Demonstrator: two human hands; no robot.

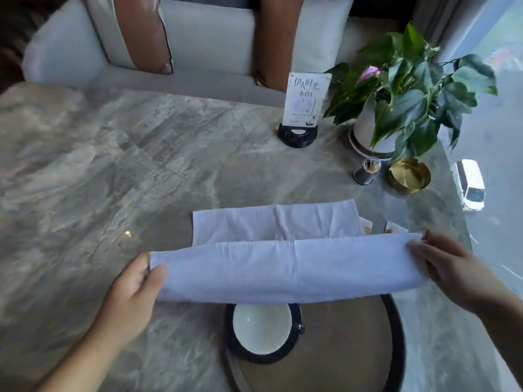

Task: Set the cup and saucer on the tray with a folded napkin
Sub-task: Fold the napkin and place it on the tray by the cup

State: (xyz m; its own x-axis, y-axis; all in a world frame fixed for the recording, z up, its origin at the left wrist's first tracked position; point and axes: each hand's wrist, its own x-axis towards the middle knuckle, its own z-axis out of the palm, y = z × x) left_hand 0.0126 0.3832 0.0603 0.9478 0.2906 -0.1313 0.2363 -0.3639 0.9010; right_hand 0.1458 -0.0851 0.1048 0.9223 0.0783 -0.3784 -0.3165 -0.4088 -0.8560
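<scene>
Left hand [133, 290] and right hand [450, 267] are each pinching an end of the white napkin [283, 267], fingers closed on the cloth. Napkin is hanging over the cup [261, 328] on the tray [353, 349].

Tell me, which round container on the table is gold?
The small gold bowl at the right edge, beside the plant's white pot; the toothpick holder is dark.

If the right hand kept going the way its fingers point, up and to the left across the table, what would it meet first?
The napkin it already pinches; the right hand would push along the raised fold. Past that, bare table, though depth is unclear.
</scene>
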